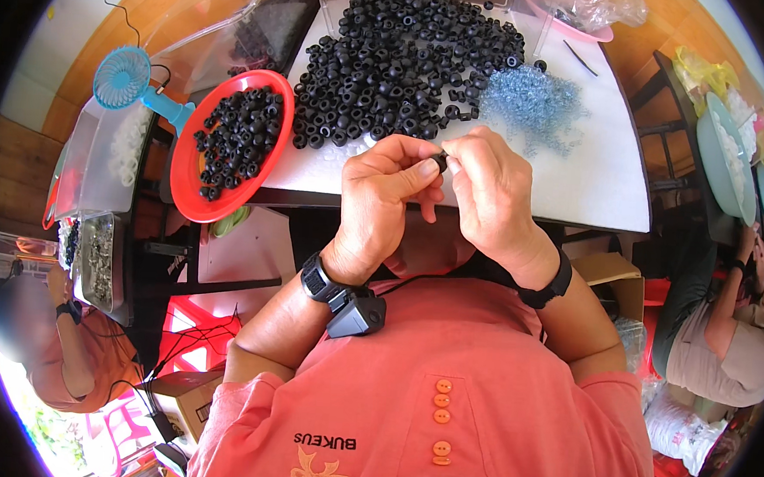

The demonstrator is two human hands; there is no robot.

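Observation:
Both my hands meet at the near edge of the white table. Between the thumb and fingertips of my left hand (380, 195) is a small round black plastic piece (440, 160). My right hand (497, 189) pinches at the same piece from the other side; its fingers partly hide it. Just beyond my hands spreads a large heap of black plastic pieces (383, 72), rounded and with holes. To its right lies a pile of tiny bluish see-through parts (532, 99), too small to tell singly. A red-orange bowl (281, 136) left of my hands holds more black pieces.
A blue handheld fan (125, 78) stands behind the bowl. Clear plastic panels (211, 36) edge the table's far side. A thin black strip (580, 58) lies at the right. A pale green basin (723, 163) is at far right. Other people sit to either side.

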